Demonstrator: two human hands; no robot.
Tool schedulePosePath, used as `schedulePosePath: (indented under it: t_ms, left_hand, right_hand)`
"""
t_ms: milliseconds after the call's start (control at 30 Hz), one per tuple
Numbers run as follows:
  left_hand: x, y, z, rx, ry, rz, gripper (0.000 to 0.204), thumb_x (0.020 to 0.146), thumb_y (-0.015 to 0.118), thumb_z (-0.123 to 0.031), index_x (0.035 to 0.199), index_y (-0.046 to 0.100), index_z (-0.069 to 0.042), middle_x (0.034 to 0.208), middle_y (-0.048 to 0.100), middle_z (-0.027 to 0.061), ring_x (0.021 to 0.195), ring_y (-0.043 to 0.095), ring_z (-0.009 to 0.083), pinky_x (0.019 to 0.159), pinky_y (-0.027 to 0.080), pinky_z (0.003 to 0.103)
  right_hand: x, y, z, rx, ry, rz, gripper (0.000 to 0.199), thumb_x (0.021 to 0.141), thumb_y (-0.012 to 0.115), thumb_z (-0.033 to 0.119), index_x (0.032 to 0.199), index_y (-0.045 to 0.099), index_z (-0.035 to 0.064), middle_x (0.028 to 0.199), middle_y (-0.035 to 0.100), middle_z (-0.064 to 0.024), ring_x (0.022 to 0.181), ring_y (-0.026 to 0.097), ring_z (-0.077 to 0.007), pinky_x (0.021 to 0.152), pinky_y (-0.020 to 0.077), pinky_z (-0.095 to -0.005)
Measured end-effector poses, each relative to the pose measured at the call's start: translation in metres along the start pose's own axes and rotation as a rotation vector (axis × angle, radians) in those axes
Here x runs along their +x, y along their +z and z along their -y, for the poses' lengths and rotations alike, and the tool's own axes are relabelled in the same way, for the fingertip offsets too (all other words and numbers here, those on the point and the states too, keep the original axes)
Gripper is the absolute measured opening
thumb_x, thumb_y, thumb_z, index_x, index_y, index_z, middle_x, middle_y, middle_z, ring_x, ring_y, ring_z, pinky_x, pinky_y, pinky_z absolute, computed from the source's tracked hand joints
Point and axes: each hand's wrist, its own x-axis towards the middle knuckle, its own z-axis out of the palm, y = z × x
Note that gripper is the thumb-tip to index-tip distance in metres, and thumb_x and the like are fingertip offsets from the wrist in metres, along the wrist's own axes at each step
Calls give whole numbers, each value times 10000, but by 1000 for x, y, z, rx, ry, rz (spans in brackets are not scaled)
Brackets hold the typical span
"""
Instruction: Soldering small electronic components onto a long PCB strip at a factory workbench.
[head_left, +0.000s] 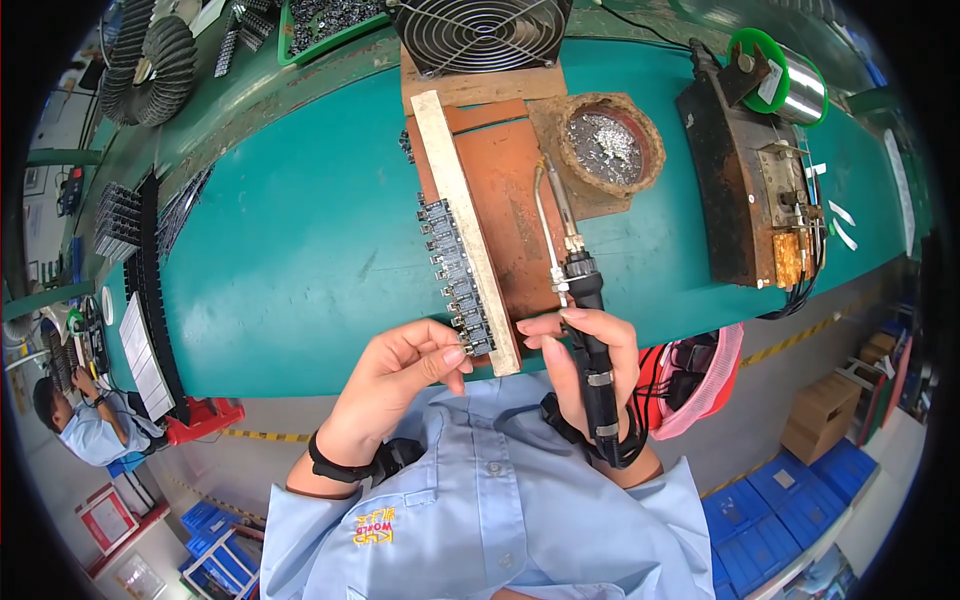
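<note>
- Two bare hands at the near edge of a teal bench (300, 250); each wrist has a black band on it
- one soldering iron (585, 330): black handle, slim metal shaft plus a thin curved tube alongside; the right hand (585, 365) is closed around the handle, thumb and forefinger pinching near the top, tip pointing away toward the pot
- one long pale bar (465, 230), flat and straight, lying at a slant across a rusty-brown plate (510, 200); its near end sits between the two hands
- one row of small grey metal parts (455, 275) hanging off the bar's left edge, roughly a dozen; too small to count for sure
- the left hand (405, 375) is curled, fingertips bunched and pinching at the nearest parts of that row, right by the bar's end
- one round solder pot (610, 145); crusty brown rim, dull silvery lumpy metal inside, just past the iron's tip
- one fan (480, 30) with a round wire grille at the far edge
- one dark boxy machine (750, 200) on the right, rusty looking, with a green spool (780, 70) above it
- one green tray (325, 25) of small dark bits up top
- one more person (85, 425) seated off to the left, pale blue shirt; same shirt colour as the wearer
</note>
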Motion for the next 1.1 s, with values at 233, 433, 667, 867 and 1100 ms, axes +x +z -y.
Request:
schedulePosePath:
  t_ms: [233,433,667,867,1100]
  left_hand:
    - [1,-4,-3,-36,-19,37,99,852,548,-97,849,545,1,783,588,65,660,566,136,629,456,242]
    - [3,-5,-8,-38,-40,99,94,855,545,-98,835,546,-5,766,578,53,667,570,123,631,447,225]
    - [4,-9,-5,-37,-32,147,114,866,544,-126,856,553,-13,776,573,29,673,554,101,634,445,215]
    - [4,-9,-5,-48,-28,164,119,869,546,-137,863,557,-19,775,570,16,674,545,89,634,443,210]
    - [4,-9,-4,-60,-11,160,116,861,547,-122,843,547,-7,761,565,39,667,564,115,629,448,223]
  right_hand:
    - [-19,-18,24,86,71,-193,483,841,561,353,1115,376,0,801,602,-138,647,574,-175,627,430,-278]
    - [-30,-53,38,-196,-113,106,553,678,699,320,1079,475,11,678,611,-53,583,571,-164,688,377,-335]
    - [-26,-52,48,-179,-145,271,447,617,730,232,976,563,25,571,599,17,479,550,-134,702,361,-320]
    - [-23,-48,47,-187,-112,295,417,610,726,214,949,572,26,581,607,18,481,549,-122,707,358,-310]
    - [-22,-48,48,-177,-108,321,431,608,728,182,970,561,17,599,615,9,501,557,-125,716,361,-310]
